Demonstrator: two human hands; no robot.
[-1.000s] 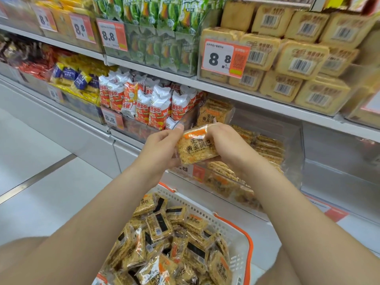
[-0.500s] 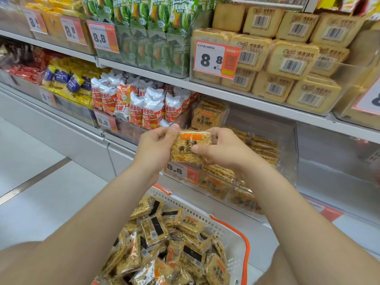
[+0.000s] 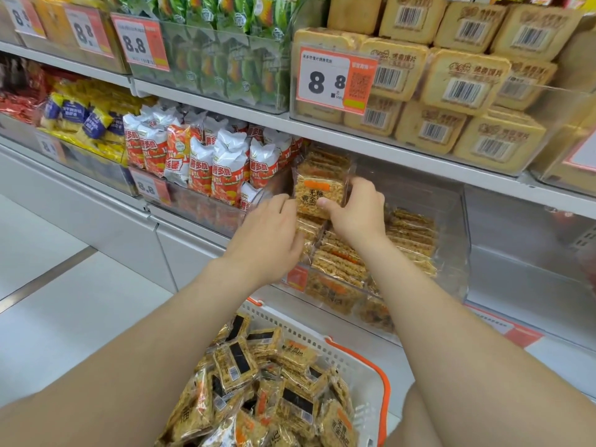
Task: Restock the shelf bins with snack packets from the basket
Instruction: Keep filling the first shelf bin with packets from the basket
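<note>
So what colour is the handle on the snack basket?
Orange. The handle curves over the white basket, and it shows best in the head view.

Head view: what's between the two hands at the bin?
Head view: an upright orange-labelled packet, pinched by the right hand, the left hand at its left edge.

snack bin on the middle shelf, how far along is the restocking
Done: the clear bin already holds several rows of golden packets. In hand: the right hand grips one packet upright at the bin's left end, with the left hand touching its lower left edge. Left: the basket is heaped with more packets, and the bin's upper right part is bare.
</note>
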